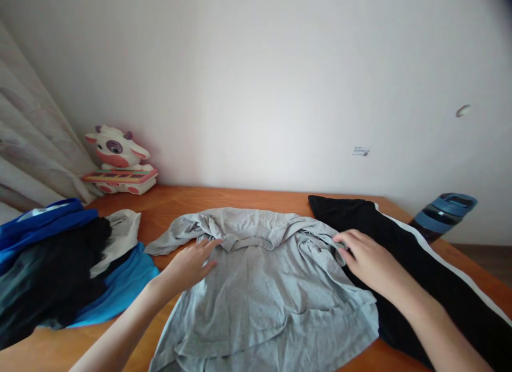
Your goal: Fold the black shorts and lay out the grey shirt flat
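A grey long-sleeved shirt lies spread and wrinkled in the middle of the wooden table, its neckline toward the wall. Over the shirt's left shoulder area is my left hand, fingers apart and pointing right, with nothing gripped. My right hand is at the shirt's right sleeve, with thumb and fingers pinched on the grey cloth. The left sleeve stretches out toward the left, creased.
Piled clothes in blue, black and white lie at the left. Black trousers with a white stripe lie at the right, near a blue bottle. A cow toy keyboard stands back left on the table.
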`<state>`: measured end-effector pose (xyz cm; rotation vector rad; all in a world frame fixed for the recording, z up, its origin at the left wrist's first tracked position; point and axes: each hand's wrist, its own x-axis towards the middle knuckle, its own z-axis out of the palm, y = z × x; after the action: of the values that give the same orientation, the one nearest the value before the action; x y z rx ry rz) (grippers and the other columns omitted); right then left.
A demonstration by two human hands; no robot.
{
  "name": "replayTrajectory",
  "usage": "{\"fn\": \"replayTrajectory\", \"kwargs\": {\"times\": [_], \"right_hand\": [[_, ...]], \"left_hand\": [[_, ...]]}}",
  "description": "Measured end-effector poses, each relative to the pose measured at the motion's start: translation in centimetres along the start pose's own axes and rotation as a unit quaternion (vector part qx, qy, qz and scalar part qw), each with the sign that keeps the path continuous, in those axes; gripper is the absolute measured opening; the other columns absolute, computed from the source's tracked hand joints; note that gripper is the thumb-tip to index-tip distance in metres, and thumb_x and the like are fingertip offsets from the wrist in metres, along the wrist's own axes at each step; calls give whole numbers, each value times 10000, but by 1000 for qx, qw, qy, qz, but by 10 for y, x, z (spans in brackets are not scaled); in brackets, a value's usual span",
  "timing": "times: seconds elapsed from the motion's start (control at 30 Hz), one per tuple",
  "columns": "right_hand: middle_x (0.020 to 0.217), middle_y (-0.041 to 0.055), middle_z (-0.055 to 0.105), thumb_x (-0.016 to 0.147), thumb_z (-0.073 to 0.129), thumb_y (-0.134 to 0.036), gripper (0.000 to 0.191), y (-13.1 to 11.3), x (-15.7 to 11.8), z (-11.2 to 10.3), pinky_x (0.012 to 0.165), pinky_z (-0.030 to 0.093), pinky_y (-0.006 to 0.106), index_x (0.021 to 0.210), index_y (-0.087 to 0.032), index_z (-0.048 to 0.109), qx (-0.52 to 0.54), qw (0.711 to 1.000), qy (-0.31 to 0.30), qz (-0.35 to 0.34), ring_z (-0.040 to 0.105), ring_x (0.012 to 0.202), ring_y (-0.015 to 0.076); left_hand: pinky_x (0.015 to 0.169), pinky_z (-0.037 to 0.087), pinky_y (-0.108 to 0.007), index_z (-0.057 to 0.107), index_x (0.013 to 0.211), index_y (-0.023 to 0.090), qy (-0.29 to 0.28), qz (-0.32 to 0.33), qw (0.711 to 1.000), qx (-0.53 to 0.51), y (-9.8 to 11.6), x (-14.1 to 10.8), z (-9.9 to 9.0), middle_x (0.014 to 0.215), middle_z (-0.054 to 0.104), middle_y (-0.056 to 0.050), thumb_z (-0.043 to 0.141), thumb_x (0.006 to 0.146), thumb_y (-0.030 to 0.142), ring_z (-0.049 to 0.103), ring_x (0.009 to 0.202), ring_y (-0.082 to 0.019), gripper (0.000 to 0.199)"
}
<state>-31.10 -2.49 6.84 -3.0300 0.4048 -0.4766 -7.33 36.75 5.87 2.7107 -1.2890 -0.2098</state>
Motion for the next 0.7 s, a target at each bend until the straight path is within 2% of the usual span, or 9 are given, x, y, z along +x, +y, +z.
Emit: {"fn": "replayTrajectory", "kwargs": {"times": [0.07, 0.17, 0.27, 0.37, 0.43, 0.5, 0.6, 0.63, 0.7], "right_hand": [[1223, 127, 677, 928, 514, -215, 413, -38, 30, 17, 960, 497, 386, 1333, -209, 593, 0, 999, -20, -41, 646, 1141, 286], [1164, 134, 712, 906, 615, -254, 561, -76, 65, 48, 856, 509, 374, 1453, -219, 501, -8, 995, -91, -43, 690, 1043, 307], [1014, 108, 764, 973, 514, -277, 289, -84, 77, 61, 763, 482, 336, 1221, -230, 654, 16, 992, -120, -25, 727, 919, 279], [758, 60, 750, 976, 434, -257, 208, -72, 69, 40, 679, 457, 293, 963, -209, 635, 116, 985, -125, -1, 714, 728, 214], [588, 5, 689, 938, 434, -274, 138, -58, 56, 15, 601, 448, 263, 864, -227, 541, 267, 941, -209, 25, 663, 573, 173], [526, -27, 663, 895, 460, -323, 102, -45, 45, -8, 516, 430, 235, 827, -248, 454, 392, 845, -359, 60, 621, 475, 154], [595, 3, 720, 803, 583, -394, 214, -34, 44, -18, 480, 457, 228, 833, -250, 428, 440, 705, -549, 96, 651, 478, 164], [632, 27, 738, 786, 612, -416, 246, -33, 50, -13, 506, 494, 244, 836, -245, 443, 449, 687, -562, 105, 679, 515, 177], [777, 82, 775, 799, 619, -479, 283, -35, 69, 3, 650, 579, 308, 876, -234, 501, 501, 719, -465, 127, 747, 693, 212]], "left_hand": [[902, 521, -413, 403, 1520, 174, 11, -20, 998, 52, 3, 30, 8, 1212, 701, -166, 515, 909, 193, 703, 1063, -311, 621], [891, 531, -459, 494, 1456, 184, 4, -47, 996, 72, 11, 65, 11, 1141, 741, -178, 521, 886, 183, 713, 1065, -357, 570], [865, 535, -460, 629, 1265, 179, 8, -57, 997, 59, 15, 79, 5, 1048, 766, -181, 461, 919, 185, 727, 1035, -363, 385], [799, 546, -357, 591, 1165, 198, 24, -34, 996, -73, 6, 64, -11, 918, 781, -99, 418, 929, 178, 758, 896, -267, 293], [704, 549, -306, 532, 1095, 219, -23, 4, 970, -240, -4, 42, -24, 856, 781, -51, 432, 942, 245, 754, 771, -221, 185], [624, 544, -287, 488, 1020, 234, -145, 38, 920, -362, -11, 21, -34, 837, 789, -40, 469, 945, 344, 747, 700, -208, 135], [575, 539, -277, 470, 953, 238, -304, 51, 861, -405, -12, 11, -42, 812, 796, -42, 521, 920, 407, 747, 659, -206, 179], [583, 548, -285, 481, 944, 233, -312, 50, 859, -404, -10, 18, -42, 815, 795, -48, 528, 912, 417, 751, 670, -210, 193], [670, 584, -321, 534, 974, 219, -224, 46, 886, -402, -3, 43, -41, 875, 793, -66, 548, 891, 442, 765, 788, -231, 238]]}}
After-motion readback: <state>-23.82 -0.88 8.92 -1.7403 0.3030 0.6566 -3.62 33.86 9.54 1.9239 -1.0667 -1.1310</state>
